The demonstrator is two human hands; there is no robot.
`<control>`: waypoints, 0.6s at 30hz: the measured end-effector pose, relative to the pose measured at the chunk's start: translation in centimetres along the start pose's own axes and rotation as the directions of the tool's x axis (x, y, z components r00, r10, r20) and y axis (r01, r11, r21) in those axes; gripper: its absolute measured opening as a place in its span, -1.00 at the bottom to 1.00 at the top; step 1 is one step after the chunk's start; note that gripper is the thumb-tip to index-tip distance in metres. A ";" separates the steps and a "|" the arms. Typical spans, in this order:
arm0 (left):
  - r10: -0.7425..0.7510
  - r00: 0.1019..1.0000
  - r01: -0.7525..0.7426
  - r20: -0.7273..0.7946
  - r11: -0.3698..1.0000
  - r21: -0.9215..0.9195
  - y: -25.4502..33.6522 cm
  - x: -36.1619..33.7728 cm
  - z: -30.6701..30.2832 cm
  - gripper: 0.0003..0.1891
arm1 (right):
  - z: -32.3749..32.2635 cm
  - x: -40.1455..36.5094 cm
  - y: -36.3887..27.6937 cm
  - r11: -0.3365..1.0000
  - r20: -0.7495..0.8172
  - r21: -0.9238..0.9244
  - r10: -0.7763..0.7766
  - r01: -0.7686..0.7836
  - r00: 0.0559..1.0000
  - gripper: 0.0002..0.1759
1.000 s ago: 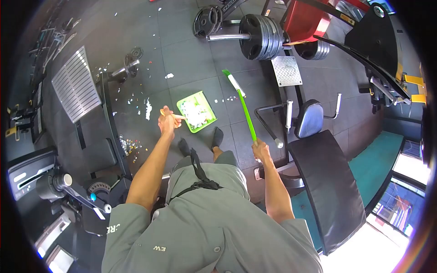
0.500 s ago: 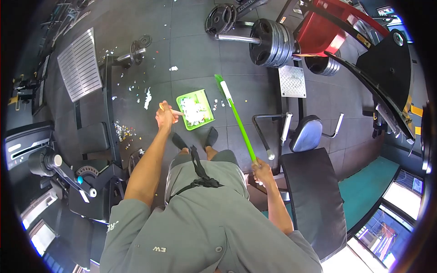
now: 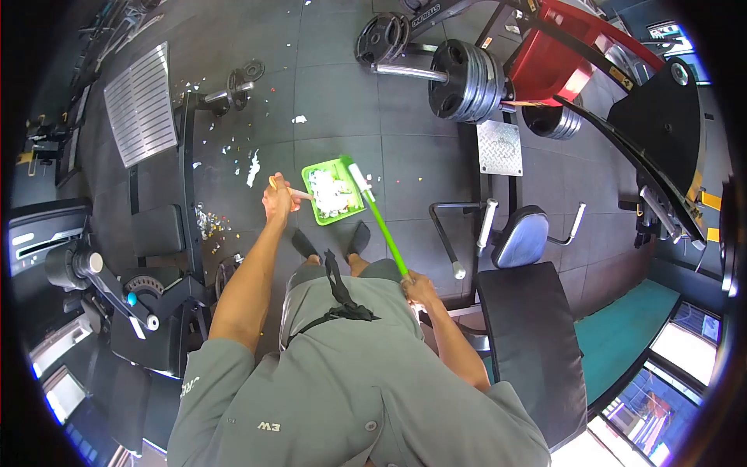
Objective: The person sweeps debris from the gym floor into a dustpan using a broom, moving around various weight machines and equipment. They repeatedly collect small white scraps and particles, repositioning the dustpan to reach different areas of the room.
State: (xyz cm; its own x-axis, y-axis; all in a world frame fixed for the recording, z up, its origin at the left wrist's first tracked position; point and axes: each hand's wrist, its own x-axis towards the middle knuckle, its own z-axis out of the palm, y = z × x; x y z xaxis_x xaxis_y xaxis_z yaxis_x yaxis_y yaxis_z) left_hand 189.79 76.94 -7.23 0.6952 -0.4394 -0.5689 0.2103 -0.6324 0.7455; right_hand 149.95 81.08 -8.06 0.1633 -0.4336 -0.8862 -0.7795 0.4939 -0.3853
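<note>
My left hand (image 3: 278,201) is closed at the side of a bright green dustpan (image 3: 359,204), gripping its handle, which the fingers mostly hide. White scraps of paper (image 3: 330,193) are heaped in the pan. In my right hand (image 3: 421,289) is the green stick of a broom (image 3: 385,233), held low beside my right hip. The broom's head, with a white block and green bristles, overlaps the pan's right edge in this view.
White litter (image 3: 254,168) and small colourful bits (image 3: 212,224) are scattered on the dark floor to the left. A loaded weight machine (image 3: 467,82) and a black padded bench (image 3: 533,342) stand at the right. A slatted metal plate (image 3: 142,105) is at the left.
My right hand has moved left with the broom, and its head has swung left and down to the dustpan's right edge. The left hand and dustpan have hardly moved.
</note>
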 end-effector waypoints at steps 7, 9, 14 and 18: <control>0.003 1.000 -0.003 -0.006 1.000 -0.027 -0.9 0.4 -0.1 -0.50 | -2.4 -3.8 -1.7 0.999 -0.022 0.005 -0.043 0.043 0.999 -0.46; 0.008 1.000 -0.008 -0.008 1.000 -0.004 -0.8 0.3 -0.4 -0.48 | -3.2 -2.5 -0.6 0.984 -0.117 -0.113 -0.150 0.137 0.982 -0.45; 0.008 1.000 -0.008 -0.005 1.000 0.000 -0.4 -0.1 -0.8 -0.48 | -6.1 -0.2 -4.0 0.972 -0.147 -0.131 -0.213 0.194 0.966 -0.56; 0.009 1.000 -0.009 -0.011 1.000 -0.004 -0.4 -0.2 -0.2 -0.48 | -5.0 3.5 -3.8 0.988 -0.128 -0.093 -0.138 0.127 0.982 -0.61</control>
State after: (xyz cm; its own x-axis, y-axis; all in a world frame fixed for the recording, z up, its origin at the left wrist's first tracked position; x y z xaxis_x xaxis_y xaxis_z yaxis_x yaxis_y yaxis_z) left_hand 189.73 77.42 -7.38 0.7044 -0.4382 -0.5584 0.2067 -0.6259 0.7520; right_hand 150.49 73.90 -8.40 0.1909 -0.5904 -0.7842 -0.8055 0.3623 -0.4689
